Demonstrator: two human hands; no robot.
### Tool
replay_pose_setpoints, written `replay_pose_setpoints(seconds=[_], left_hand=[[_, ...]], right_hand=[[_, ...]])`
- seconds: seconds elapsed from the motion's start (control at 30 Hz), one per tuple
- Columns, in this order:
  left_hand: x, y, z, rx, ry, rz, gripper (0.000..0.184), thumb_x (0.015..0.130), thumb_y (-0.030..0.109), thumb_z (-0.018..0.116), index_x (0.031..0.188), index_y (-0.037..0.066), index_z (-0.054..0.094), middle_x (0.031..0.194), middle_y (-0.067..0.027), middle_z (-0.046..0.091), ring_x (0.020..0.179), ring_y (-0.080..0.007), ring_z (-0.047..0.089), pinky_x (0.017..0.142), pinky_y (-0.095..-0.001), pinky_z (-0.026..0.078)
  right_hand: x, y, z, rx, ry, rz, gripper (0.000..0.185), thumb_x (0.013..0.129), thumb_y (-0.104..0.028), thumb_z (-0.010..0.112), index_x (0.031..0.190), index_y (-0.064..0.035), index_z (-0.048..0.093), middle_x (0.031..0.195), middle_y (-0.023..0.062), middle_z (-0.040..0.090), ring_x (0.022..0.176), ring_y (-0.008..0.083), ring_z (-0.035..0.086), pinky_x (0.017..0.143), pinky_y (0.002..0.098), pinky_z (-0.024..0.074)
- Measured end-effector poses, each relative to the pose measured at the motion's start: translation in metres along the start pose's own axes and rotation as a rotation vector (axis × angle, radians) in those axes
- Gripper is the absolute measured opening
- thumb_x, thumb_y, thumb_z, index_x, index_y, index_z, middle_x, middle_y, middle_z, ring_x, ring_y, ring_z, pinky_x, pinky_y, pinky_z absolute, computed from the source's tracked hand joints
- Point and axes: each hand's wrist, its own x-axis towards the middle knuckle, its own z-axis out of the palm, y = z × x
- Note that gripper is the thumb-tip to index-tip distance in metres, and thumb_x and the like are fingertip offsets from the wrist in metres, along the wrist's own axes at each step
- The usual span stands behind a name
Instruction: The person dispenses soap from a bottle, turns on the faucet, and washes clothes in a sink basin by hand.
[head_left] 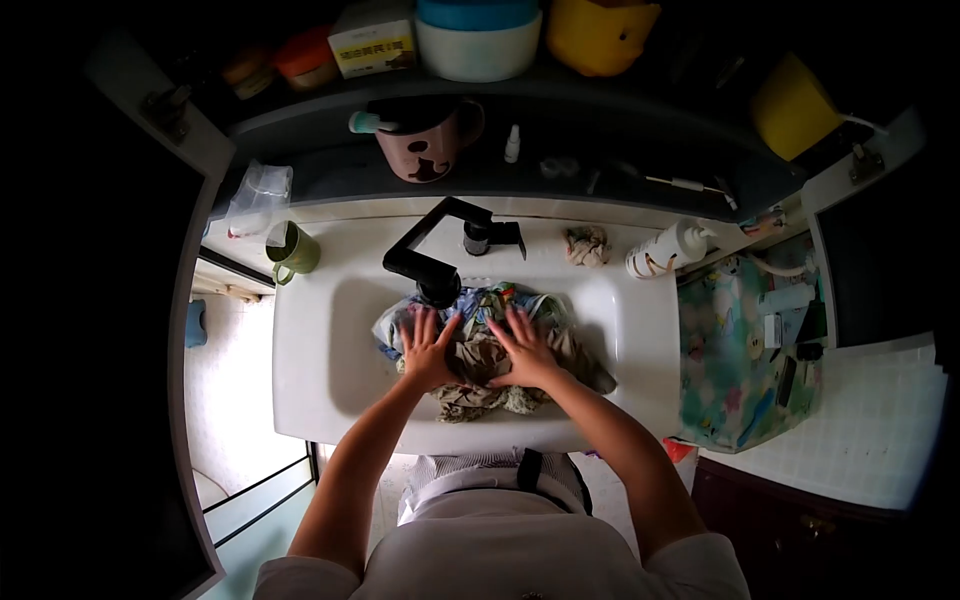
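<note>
A heap of crumpled clothes, brown, blue and patterned, lies in the white sink. My left hand rests on the left part of the heap with its fingers spread. On the right part lies my right hand, its fingers also apart. Both palms face down on the cloth, and neither hand grips anything that I can see. Just beyond my left fingers, the black faucet reaches over the heap. What lies under the palms is hidden.
A green mug stands on the sink's left ledge. At the right are a crumpled cloth and a white pump bottle. A shelf behind holds a pink mug and a small white bottle. Open cabinet doors flank both sides.
</note>
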Motion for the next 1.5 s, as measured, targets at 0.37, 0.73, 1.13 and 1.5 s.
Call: replay_pose_setpoints(seconds=[0.37,0.73,1.13,1.5], left_hand=[[0.019,-0.011,0.019,0.035,-0.419,-0.301,0.152,0.031,0.079,0.072,0.149,0.014,0.002,0.151,-0.0226,-0.012,0.136,-0.0461,-0.018,0.095,-0.0768,0.002],[0.001,-0.011,0.010,-0.160,-0.243,-0.276,0.154,0.030,0.071,0.079,0.148,0.023,-0.007,0.153,-0.0188,-0.009,0.140,-0.0418,-0.008,0.101,-0.0719,0.004],[-0.034,0.047,0.043,0.406,0.118,-0.265,0.119,0.063,0.056,0.072,0.149,0.021,-0.001,0.152,-0.0217,-0.011,0.139,-0.0440,-0.012,0.101,-0.0696,-0.002],[-0.026,0.047,0.043,0.109,-0.174,-0.316,0.111,0.070,0.044,0.068,0.148,0.015,-0.005,0.150,-0.0241,-0.015,0.137,-0.0454,-0.015,0.100,-0.0702,-0.005]], right_hand=[[0.009,0.029,0.040,-0.199,-0.057,0.186,0.134,0.058,-0.048,0.083,0.147,-0.0111,-0.010,0.151,0.0231,-0.009,0.139,0.0424,0.004,0.101,0.0699,0.0169],[-0.006,0.026,0.037,-0.078,0.037,0.137,0.125,0.060,-0.043,0.083,0.147,-0.0059,0.002,0.152,0.0220,-0.002,0.141,0.0391,-0.002,0.108,0.0627,0.0079],[-0.051,0.033,0.030,0.019,-0.049,0.487,0.137,0.049,-0.076,0.070,0.148,-0.0177,-0.004,0.152,0.0179,-0.012,0.137,0.0484,-0.002,0.093,0.0779,0.0065],[-0.026,0.044,0.035,-0.064,0.001,0.491,0.133,0.052,-0.057,0.081,0.148,-0.0164,-0.002,0.153,0.0170,-0.009,0.138,0.0457,0.006,0.096,0.0763,0.0042]])
